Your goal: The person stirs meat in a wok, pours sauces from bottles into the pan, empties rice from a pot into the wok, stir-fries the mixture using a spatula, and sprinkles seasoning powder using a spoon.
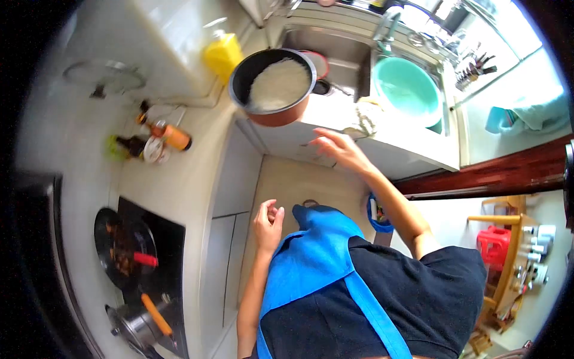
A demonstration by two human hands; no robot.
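Observation:
My right hand (339,149) reaches over the floor in front of the sink counter, its fingers apart and nothing in them. Closest to it are a crumpled pale cloth (366,116) on the counter edge and a brown pot (276,117) with a dark inner wall. The pot holds whitish contents (280,85) that look like rice, and it stands at the counter corner. My left hand (268,222) hangs beside the blue apron (314,257), fingers loosely bent, thumb apart, holding nothing.
A metal sink (353,51) with a green basin (408,90) lies behind the counter edge. A yellow pump bottle (222,55) stands beside the pot. At left are sauce bottles (173,136), a frying pan (113,248) and a lidded steel pot (139,323). A blue bin (380,220) stands on the floor.

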